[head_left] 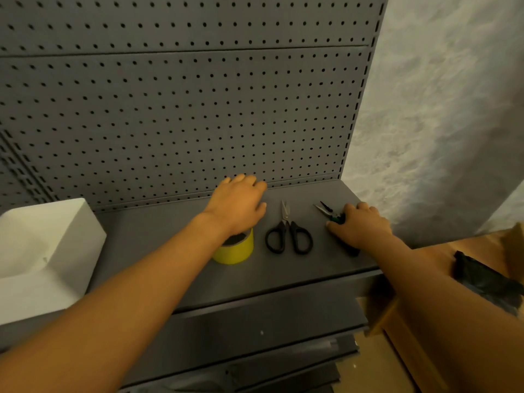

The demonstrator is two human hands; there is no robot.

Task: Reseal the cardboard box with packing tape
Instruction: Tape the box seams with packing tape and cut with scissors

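left hand (238,205) covering the tape roll's (235,251) top, pliers (330,212) handles under right hand (360,226), cardboard box (425,321) cut off at right

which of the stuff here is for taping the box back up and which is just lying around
For the job:
yellow tape roll, under the left hand
black-handled scissors, to cut the tape
open cardboard box, lower right

Just lying about:
pliers, under the right hand
white box, on the left

On the grey shelf (175,268), bare room lies near the front edge and between the white box (48,251) at left and the yellow tape roll (234,252). Scissors (288,234) and pliers (330,212) crowd the right; the pegboard (184,114) blocks the far side.
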